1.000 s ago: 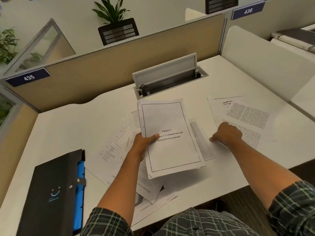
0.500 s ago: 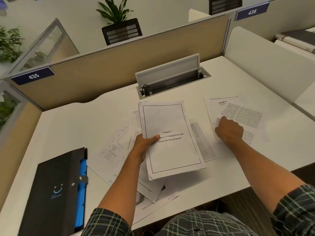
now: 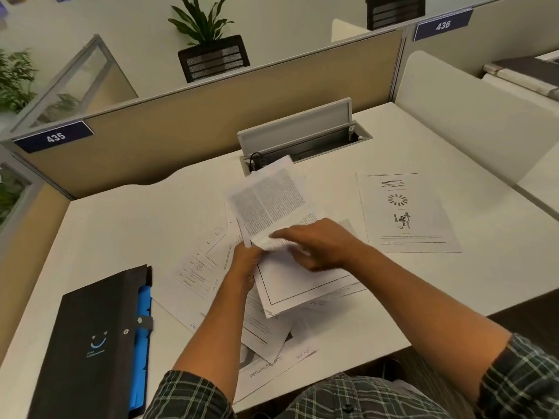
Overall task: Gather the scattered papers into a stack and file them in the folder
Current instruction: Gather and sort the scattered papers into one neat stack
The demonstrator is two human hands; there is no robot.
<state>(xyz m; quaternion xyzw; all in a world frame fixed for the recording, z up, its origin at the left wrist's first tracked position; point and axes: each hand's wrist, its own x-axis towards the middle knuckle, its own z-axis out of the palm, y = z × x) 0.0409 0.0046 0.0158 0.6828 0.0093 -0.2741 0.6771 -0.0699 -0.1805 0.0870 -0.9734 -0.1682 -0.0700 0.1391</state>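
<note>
Your left hand [image 3: 246, 261] grips the left edge of a stack of white printed sheets [image 3: 302, 279], thumb on top, holding it just above the white desk [image 3: 121, 231]. Your right hand [image 3: 320, 246] lies flat, fingers spread, across a white page of dense text [image 3: 269, 201] and presses its near end onto the top of that stack; the page's far end curls upward beyond your fingertips. So both hands meet on the same bundle, the left clamped on it and the right pinning the text page down.

Well to the right of your right hand, one white sheet with three small figures [image 3: 405, 213] lies flat and alone on the desk. Left of your left hand and under your forearms, more loose white papers [image 3: 199, 267] overlap each other; at least four show, but how many exactly cannot be told.

Further left of your left hand, near the desk's front edge, lies one black flat folder with a blue smile mark [image 3: 90, 346], closed, its blue inner dividers [image 3: 142, 343] showing along the right side, apart from the papers.
</note>
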